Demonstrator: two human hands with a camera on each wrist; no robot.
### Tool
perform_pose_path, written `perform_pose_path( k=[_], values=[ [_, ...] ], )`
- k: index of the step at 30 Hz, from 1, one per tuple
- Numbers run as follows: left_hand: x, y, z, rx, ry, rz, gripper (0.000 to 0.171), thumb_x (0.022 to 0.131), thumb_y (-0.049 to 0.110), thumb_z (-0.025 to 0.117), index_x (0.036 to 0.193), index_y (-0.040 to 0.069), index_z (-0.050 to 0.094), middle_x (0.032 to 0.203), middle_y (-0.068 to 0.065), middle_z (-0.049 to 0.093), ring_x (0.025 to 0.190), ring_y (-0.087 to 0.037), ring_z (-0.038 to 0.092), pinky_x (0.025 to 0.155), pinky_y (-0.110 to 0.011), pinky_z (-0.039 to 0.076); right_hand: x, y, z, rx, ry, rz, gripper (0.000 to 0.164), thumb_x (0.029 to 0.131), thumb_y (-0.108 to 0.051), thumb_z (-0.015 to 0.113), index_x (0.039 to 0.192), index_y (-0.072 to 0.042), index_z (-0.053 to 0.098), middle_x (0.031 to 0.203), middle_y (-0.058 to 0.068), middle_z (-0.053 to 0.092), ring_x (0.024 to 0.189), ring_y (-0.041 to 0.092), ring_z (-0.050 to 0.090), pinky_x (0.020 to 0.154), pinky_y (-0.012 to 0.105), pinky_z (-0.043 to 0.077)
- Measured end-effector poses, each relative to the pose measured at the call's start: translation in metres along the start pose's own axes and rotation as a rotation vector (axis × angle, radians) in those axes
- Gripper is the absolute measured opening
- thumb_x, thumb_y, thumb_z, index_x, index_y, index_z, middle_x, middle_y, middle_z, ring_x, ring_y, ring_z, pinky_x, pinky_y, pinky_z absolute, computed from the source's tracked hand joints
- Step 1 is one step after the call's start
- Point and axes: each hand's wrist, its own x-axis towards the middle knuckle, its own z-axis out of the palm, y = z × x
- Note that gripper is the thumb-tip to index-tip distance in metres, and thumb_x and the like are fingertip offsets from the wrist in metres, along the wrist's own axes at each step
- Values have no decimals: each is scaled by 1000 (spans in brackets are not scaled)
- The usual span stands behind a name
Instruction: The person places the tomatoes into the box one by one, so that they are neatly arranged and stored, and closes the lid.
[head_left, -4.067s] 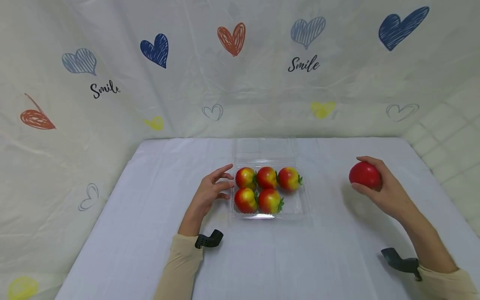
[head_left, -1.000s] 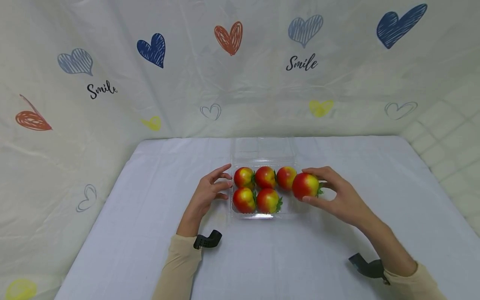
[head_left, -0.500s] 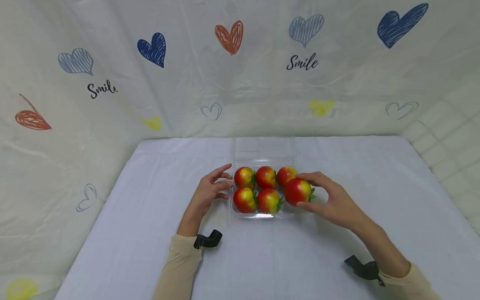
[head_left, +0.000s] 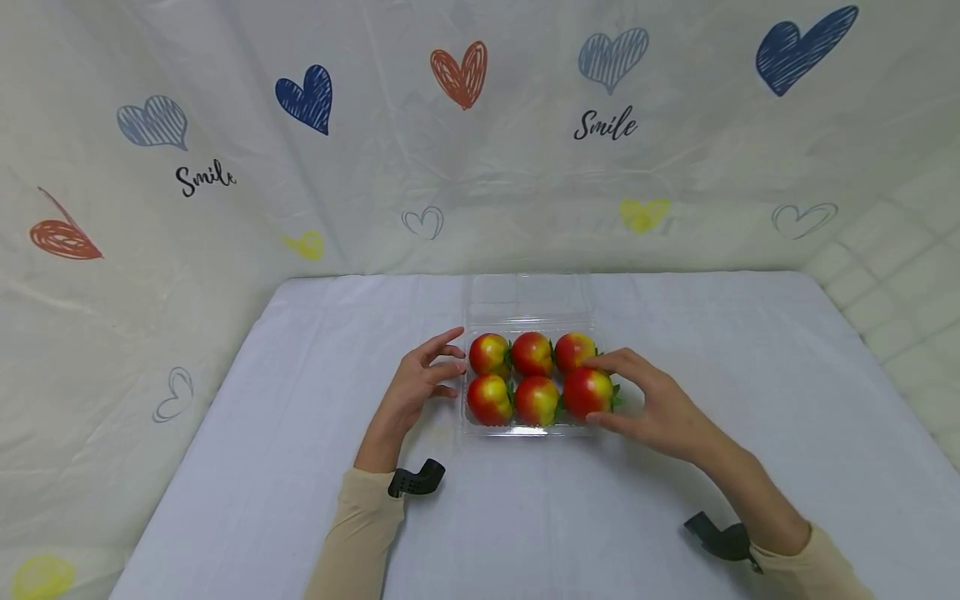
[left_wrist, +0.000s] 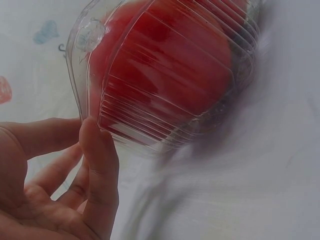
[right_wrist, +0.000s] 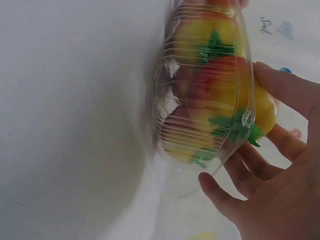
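A clear plastic clamshell box, lid swung back, holds two rows of round red-and-yellow fruits with green leaves; one such fruit is the back-left fruit. My right hand grips the front-right fruit between thumb and fingers, within the box's front-right space. In the right wrist view, that hand reaches over the rim, its fingers partly behind the fruit and the box wall. My left hand pinches the box's left rim; the left wrist view shows thumb and finger meeting at the plastic edge.
The box stands on a table with a white cloth. Its open lid lies toward the back edge. A pale curtain printed with hearts hangs behind the table. Black wrist cameras, such as the left one, stick out from both sleeves.
My right hand has brought the fruit from the table's right side over to the box and lowered it into the front-right space. My left hand has stayed at the left rim.
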Motion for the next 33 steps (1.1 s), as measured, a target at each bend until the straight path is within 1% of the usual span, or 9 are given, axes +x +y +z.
perform_pose_path(
  k=[5,12,22,28,33],
  values=[
    [0,0,0,1,-7,2,58,96,17,72,151,26,56,126,-10,62,93,-19,65,69,-25,62,2,1,1,-4,-15,-3,64,81,-24,90,139,-22,62,128,-1,65,121,22,62,99,55,59],
    [0,-1,0,-24,-23,21,59,97,15,70,153,22,54,122,-8,61,95,-19,61,68,-24,62,3,2,2,-16,-48,6,65,81,-26,90,139,-22,62,131,1,65,123,24,62,100,54,59],
    [0,0,0,-27,-15,12,58,97,14,70,152,22,55,121,-8,61,94,-19,61,68,-24,62,3,2,2,-4,-60,-1,60,81,-24,90,136,-19,65,130,1,64,124,25,61,102,55,58],
    [-2,2,0,-27,-20,14,59,97,14,70,153,21,54,122,-9,61,94,-19,61,68,-24,61,4,3,2,-10,-30,-22,56,82,-22,89,133,-20,67,128,-1,65,122,22,61,100,55,59],
    [-3,4,-1,-20,-17,16,59,97,14,70,153,21,54,122,-10,61,94,-19,61,67,-23,61,6,3,0,-30,44,-55,51,82,-18,89,128,-18,69,125,-2,67,118,20,63,95,50,62]
  ],
)
